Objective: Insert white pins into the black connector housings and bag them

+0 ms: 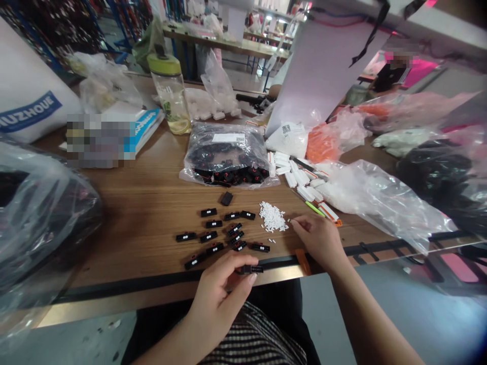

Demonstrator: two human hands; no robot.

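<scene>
Thirteen loose black connectors (208,212) are counted on the tabletop (133,208), laid out in uneven rows toward its front edge; one more is held in the left hand (224,285), just over that edge. One heap of white pegs (272,217), too many to be counted, is set right of the connectors, with two or three stray pegs (270,240) lying nearer the front edge. One clear bag of black parts (228,147) is placed behind the connectors, farther from the front edge, and one green-lidded bottle (167,91) is stood upright behind the bag's left side. One bright green pen (315,208) is seen right of the heap. The held connector is small, black and block-shaped, its visible face lined with a row of slots; on most of the loose ones a pair of white dots is shown, while the rearmost looks wholly dark. The left grip is clamped on its connector between thumb and fingers. The right hand (318,239) is held beside the heap's right side; whether its grip is closed on a peg cannot be told.
</scene>
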